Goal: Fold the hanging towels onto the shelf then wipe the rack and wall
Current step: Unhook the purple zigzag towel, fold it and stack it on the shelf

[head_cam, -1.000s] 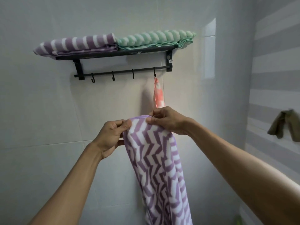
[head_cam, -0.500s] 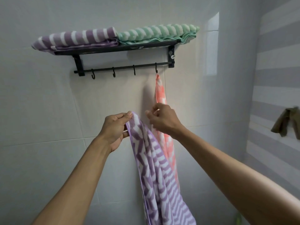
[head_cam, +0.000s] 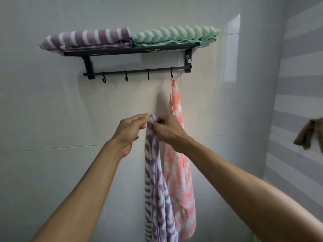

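Now that the purple zigzag towel (head_cam: 155, 180), spread wide a second ago, is gathered narrow below the black rack (head_cam: 136, 72), its top corner is pinched by left hand (head_cam: 129, 131) and right hand (head_cam: 167, 130), so folding is judged unfinished.

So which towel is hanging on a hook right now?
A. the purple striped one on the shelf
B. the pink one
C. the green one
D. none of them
B: the pink towel hangs from the rightmost hook of the black rack, while the green towel and the purple striped towel lie folded on the shelf above.
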Demonstrator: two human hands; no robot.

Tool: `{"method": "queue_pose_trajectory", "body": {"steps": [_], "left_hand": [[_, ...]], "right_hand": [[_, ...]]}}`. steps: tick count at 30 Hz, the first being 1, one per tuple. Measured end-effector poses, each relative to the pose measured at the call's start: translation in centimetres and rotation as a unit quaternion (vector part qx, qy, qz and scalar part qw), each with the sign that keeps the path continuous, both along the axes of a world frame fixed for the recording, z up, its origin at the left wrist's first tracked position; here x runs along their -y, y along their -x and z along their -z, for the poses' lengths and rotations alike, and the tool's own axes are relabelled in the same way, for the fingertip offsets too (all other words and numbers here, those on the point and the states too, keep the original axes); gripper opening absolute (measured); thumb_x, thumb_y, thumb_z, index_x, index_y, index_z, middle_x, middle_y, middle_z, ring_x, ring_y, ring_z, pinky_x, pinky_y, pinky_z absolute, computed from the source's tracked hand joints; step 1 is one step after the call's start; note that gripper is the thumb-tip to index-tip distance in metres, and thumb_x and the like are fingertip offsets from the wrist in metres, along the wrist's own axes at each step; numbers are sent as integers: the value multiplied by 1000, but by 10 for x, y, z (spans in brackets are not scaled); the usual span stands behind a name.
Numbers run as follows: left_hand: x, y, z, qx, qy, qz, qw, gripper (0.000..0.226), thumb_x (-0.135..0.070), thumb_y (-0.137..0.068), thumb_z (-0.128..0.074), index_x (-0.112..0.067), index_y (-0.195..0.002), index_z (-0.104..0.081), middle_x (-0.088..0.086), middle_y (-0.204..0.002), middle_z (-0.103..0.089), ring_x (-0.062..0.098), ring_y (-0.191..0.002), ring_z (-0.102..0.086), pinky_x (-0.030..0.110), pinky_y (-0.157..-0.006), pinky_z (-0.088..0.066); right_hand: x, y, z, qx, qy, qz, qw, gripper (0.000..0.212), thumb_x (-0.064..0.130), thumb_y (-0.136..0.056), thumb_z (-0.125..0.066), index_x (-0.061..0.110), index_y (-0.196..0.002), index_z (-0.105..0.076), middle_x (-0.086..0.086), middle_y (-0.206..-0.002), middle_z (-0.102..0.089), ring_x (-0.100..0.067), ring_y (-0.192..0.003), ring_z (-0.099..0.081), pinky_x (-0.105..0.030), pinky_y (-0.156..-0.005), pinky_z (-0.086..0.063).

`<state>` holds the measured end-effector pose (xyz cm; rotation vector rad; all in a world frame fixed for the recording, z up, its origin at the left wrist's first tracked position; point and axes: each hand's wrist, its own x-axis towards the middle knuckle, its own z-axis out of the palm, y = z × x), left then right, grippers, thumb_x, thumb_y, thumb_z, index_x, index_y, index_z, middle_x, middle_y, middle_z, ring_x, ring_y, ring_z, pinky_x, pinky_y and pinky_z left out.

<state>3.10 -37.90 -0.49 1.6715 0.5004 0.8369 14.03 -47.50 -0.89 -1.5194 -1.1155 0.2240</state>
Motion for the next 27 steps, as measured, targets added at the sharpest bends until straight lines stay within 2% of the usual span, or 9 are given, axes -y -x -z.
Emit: {"method": "queue_pose_trajectory", "body": {"steps": [4,7,10,12,15,18,19,24,27], "left_hand": [[-3,3,15,-21,5,84,996,36,-30,-91,-67,-11,-121,-64,4,-103,-75,20,-93,-66,38,-89,-44],[-4,4,20,2,-30,67,997,31,-25,-92,-65,0,-111,-69,15,-106,-75,26,-93,-70,36,-84,-57],[-8,5,17,25,-67,22,997,40,-35,-84,-71,2,-100,-71,21,-102,-74,31,-89,-71,43,-86,-58],[-10,8,18,-12,-97,36,995,41,-34,-80,-76,1,-100,-72,19,-100,-75,33,-92,-73,46,-87,-59],[-22,8,34,-115,-151,46,981,39,-34,-81,-82,1,-97,-74,12,-96,-77,28,-87,-75,40,-81,-61],[-52,17,64,-161,-168,3,973,68,-60,-72,-77,6,-83,-64,1,-76,-64,18,-69,-59,33,-67,-47],[-62,20,74,-165,-169,-20,972,68,-62,-74,-74,4,-79,-61,0,-72,-58,16,-69,-53,32,-66,-43],[-71,28,86,-126,-143,-167,967,48,-47,-93,-62,-13,-64,-44,-1,-60,-40,17,-60,-38,30,-59,-29],[-62,15,62,-61,-154,-188,968,45,-33,-93,-66,-12,-61,-45,-1,-58,-36,16,-59,-33,29,-56,-25]], "right_hand": [[1,-3,-12,-80,-36,-6,996,24,14,-98,-57,11,-74,-61,-1,-63,-57,-15,-57,-56,-22,-50,-46],[1,-17,-16,-20,-16,11,1000,28,25,-100,-59,6,-81,-66,-4,-70,-55,-16,-64,-54,-28,-57,-46],[-1,-35,-19,-2,-6,59,998,30,24,-100,-54,-1,-92,-68,-4,-75,-55,-18,-69,-52,-37,-61,-50],[-1,-44,-23,-10,-20,86,996,29,24,-99,-55,0,-86,-66,-3,-70,-52,-20,-68,-48,-39,-59,-46],[3,-62,-33,-28,-51,126,990,28,25,-98,-55,10,-75,-62,-2,-67,-49,-19,-65,-44,-33,-58,-38],[16,-84,-47,-54,-87,184,977,27,26,-98,-54,10,-78,-64,1,-71,-55,-16,-64,-48,-28,-57,-40],[22,-94,-50,-54,-93,209,972,27,25,-99,-54,12,-76,-63,2,-70,-53,-14,-62,-46,-26,-55,-39],[46,-122,-43,-24,-88,320,943,32,24,-97,-51,11,-68,-54,0,-64,-45,-21,-65,-41,-30,-54,-35],[43,-104,-30,2,-85,269,959,34,29,-93,-57,13,-63,-53,1,-59,-47,-20,-61,-43,-29,-53,-37]]}}
